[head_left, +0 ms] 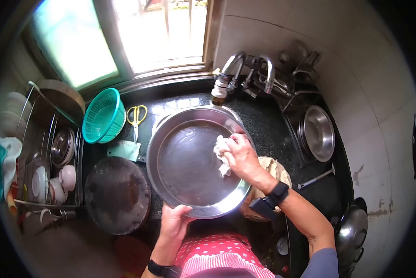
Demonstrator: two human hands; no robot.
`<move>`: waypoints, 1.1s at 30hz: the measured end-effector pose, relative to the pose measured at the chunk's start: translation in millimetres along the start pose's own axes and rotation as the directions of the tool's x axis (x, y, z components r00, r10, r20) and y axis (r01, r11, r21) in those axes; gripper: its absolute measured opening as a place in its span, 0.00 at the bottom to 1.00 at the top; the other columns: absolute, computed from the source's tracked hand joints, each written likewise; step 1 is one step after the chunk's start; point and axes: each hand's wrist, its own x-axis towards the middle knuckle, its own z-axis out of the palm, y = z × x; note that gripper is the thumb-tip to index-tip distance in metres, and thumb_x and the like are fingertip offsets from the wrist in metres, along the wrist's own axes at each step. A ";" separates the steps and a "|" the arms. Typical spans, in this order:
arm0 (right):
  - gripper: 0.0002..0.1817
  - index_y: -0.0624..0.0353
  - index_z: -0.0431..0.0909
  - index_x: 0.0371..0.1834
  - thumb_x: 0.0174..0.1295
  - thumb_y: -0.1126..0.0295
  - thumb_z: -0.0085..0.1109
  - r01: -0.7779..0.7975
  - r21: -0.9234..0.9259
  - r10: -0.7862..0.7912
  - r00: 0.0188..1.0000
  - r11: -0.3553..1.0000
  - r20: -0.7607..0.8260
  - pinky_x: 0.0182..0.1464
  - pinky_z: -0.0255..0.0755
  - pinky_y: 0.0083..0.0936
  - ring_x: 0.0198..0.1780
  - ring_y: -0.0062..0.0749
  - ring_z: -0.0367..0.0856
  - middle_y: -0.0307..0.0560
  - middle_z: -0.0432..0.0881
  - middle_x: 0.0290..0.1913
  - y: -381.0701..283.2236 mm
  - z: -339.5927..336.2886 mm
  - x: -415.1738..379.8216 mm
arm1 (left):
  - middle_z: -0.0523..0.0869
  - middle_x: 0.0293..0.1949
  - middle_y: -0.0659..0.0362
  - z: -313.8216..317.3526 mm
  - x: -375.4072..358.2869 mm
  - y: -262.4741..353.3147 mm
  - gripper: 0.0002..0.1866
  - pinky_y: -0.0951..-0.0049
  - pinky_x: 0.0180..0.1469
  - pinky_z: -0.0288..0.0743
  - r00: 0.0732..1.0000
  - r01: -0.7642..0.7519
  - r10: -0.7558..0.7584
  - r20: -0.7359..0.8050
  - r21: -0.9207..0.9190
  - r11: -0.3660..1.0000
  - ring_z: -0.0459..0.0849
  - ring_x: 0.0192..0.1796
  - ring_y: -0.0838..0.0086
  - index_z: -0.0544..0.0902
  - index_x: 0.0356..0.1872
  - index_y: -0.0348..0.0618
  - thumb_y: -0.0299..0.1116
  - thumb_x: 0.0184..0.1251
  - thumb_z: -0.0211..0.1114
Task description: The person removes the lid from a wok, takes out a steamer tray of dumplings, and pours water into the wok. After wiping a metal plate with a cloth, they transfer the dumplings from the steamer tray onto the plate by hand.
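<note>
A wide, round metal pan (185, 162) is held over the sink, tilted a little toward me. My left hand (173, 220) grips its near rim, thumb on top and the fingers hidden underneath. Inside the pan, at the right wall, my right hand (242, 155) is closed around a crumpled white cloth (222, 150) and presses it to the metal. Behind the pan's far rim stands the faucet (222, 83). Part of the sink rim (164, 120) shows past the pan.
Left of the pan lie a round dark board (117, 194), a cleaver (123, 150), yellow-handled scissors (136, 118) and a green basket (104, 116). A dish rack (50, 139) stands farther left. On the right are metal bowls (319, 132) and a beige cloth-like bundle (277, 171).
</note>
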 end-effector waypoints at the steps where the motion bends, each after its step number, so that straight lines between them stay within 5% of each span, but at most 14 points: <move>1: 0.15 0.58 0.78 0.49 0.57 0.73 0.56 0.016 0.002 -0.016 1.000 1.000 0.008 0.54 0.72 0.41 0.52 0.53 0.75 0.61 0.73 0.52 -5.0 7.7 1.7 | 0.82 0.46 0.49 -0.2 -1.6 -0.6 0.30 0.60 0.35 0.88 0.999 -0.036 0.035 -0.028 -0.012 0.999 0.87 0.40 0.62 0.67 0.60 0.36 0.17 0.50 0.58; 3: 0.18 0.63 0.76 0.52 0.56 0.76 0.57 -0.046 0.027 0.046 0.999 0.999 0.007 0.55 0.72 0.40 0.52 0.55 0.74 0.60 0.73 0.52 -21.7 21.9 -0.8 | 0.82 0.46 0.50 -4.5 -3.6 1.9 0.30 0.60 0.35 0.88 0.999 -0.036 0.034 -0.040 -0.037 0.999 0.87 0.40 0.62 0.67 0.60 0.36 0.17 0.50 0.57; 6: 0.25 0.67 0.72 0.54 0.47 0.81 0.53 0.256 0.050 -0.260 0.961 0.965 0.097 0.54 0.72 0.41 0.51 0.53 0.75 0.60 0.74 0.54 -70.7 35.6 -27.7 | 0.81 0.45 0.51 -9.9 -6.1 7.8 0.30 0.61 0.37 0.88 0.998 -0.011 0.009 -0.059 -0.035 0.999 0.87 0.41 0.62 0.66 0.60 0.36 0.15 0.50 0.56; 9: 0.21 0.63 0.76 0.50 0.48 0.78 0.56 0.544 0.193 -0.576 0.788 0.817 0.219 0.49 0.74 0.41 0.50 0.45 0.76 0.54 0.75 0.52 -97.0 35.2 -58.9 | 0.81 0.45 0.51 -26.0 -3.1 3.6 0.30 0.61 0.39 0.88 0.998 -0.067 0.067 -0.013 -0.053 0.996 0.86 0.42 0.63 0.67 0.59 0.36 0.15 0.50 0.55; 12: 0.19 0.52 0.80 0.46 0.47 0.73 0.62 0.500 0.107 -0.511 0.846 0.860 0.154 0.39 0.74 0.37 0.46 0.40 0.78 0.48 0.76 0.47 -77.8 20.1 0.8 | 0.80 0.48 0.51 -26.7 -17.7 7.3 0.30 0.61 0.40 0.88 0.998 -0.062 0.060 -0.025 -0.061 0.996 0.86 0.44 0.63 0.67 0.59 0.37 0.14 0.48 0.56; 14: 0.24 0.52 0.80 0.47 0.41 0.68 0.70 0.315 -0.126 -0.322 0.946 0.940 -0.037 0.44 0.72 0.39 0.48 0.44 0.75 0.50 0.77 0.46 -43.7 28.1 37.1 | 0.80 0.49 0.52 -23.3 -30.7 12.5 0.31 0.62 0.41 0.88 0.996 -0.063 0.060 -0.069 -0.046 0.997 0.86 0.44 0.63 0.68 0.58 0.37 0.13 0.47 0.56; 15: 0.25 0.53 0.80 0.47 0.39 0.67 0.72 0.192 -0.006 -0.192 0.981 0.981 -0.006 0.48 0.72 0.40 0.49 0.47 0.74 0.52 0.76 0.47 -40.9 26.2 52.1 | 0.80 0.49 0.52 -24.9 -31.9 10.3 0.31 0.62 0.41 0.88 0.995 -0.068 0.064 -0.071 -0.045 0.997 0.86 0.44 0.63 0.68 0.58 0.37 0.13 0.47 0.56; 21: 0.21 0.52 0.80 0.47 0.45 0.74 0.65 0.564 0.090 -0.570 0.799 0.821 0.193 0.46 0.79 0.38 0.49 0.47 0.78 0.51 0.77 0.48 -104.6 58.2 -23.2 | 0.80 0.49 0.53 -37.9 -23.3 -0.1 0.32 0.63 0.41 0.87 0.995 -0.080 0.070 -0.074 -0.135 0.988 0.85 0.46 0.64 0.67 0.59 0.38 0.13 0.47 0.57; 23: 0.21 0.56 0.79 0.47 0.45 0.76 0.67 0.450 0.099 -0.459 0.881 0.888 0.111 0.44 0.79 0.34 0.48 0.45 0.79 0.52 0.76 0.47 -95.3 45.9 15.8 | 0.80 0.49 0.53 -34.0 -29.4 5.9 0.32 0.63 0.41 0.87 0.991 -0.110 0.103 -0.087 -0.082 0.991 0.85 0.46 0.64 0.67 0.59 0.38 0.13 0.48 0.57; 25: 0.20 0.57 0.78 0.47 0.46 0.76 0.63 0.067 0.174 -0.094 0.984 0.982 0.149 0.46 0.76 0.35 0.50 0.45 0.76 0.52 0.75 0.44 -46.5 73.6 54.4 | 0.79 0.49 0.53 -33.7 -36.1 4.9 0.32 0.63 0.41 0.87 0.985 -0.141 0.137 -0.108 -0.038 0.989 0.85 0.45 0.64 0.67 0.60 0.38 0.12 0.48 0.56; 27: 0.21 0.58 0.77 0.47 0.45 0.78 0.62 0.346 0.085 -0.351 0.934 0.935 0.061 0.46 0.76 0.38 0.50 0.47 0.75 0.53 0.74 0.45 -75.1 60.7 37.9 | 0.79 0.49 0.53 -36.4 -35.7 5.2 0.32 0.63 0.41 0.87 0.988 -0.117 0.114 -0.104 -0.029 0.993 0.85 0.45 0.64 0.66 0.60 0.39 0.12 0.49 0.56; 29: 0.22 0.58 0.77 0.48 0.44 0.78 0.60 0.487 0.177 -0.515 0.840 0.855 0.174 0.46 0.76 0.42 0.50 0.52 0.74 0.54 0.73 0.49 -106.2 65.9 -7.5 | 0.79 0.49 0.53 -40.0 -32.9 1.1 0.32 0.64 0.41 0.87 0.989 -0.111 0.106 -0.104 -0.044 0.993 0.85 0.44 0.65 0.66 0.61 0.39 0.12 0.49 0.56; 31: 0.23 0.59 0.78 0.48 0.44 0.78 0.61 0.447 0.212 -0.492 0.824 0.869 0.280 0.47 0.76 0.42 0.50 0.52 0.75 0.54 0.74 0.48 -104.3 58.9 -6.1 | 0.79 0.49 0.52 -41.8 -29.5 0.3 0.32 0.64 0.41 0.87 0.989 -0.111 0.106 -0.099 -0.052 0.992 0.85 0.44 0.65 0.66 0.61 0.39 0.12 0.49 0.56; 33: 0.22 0.58 0.78 0.48 0.44 0.78 0.61 0.382 0.152 -0.400 0.910 0.912 0.111 0.47 0.76 0.40 0.50 0.50 0.75 0.53 0.75 0.46 -89.9 54.4 26.8 | 0.79 0.49 0.52 -42.8 -32.5 -3.4 0.32 0.65 0.40 0.87 0.994 -0.087 0.085 -0.074 -0.031 0.996 0.85 0.44 0.65 0.66 0.61 0.38 0.12 0.50 0.56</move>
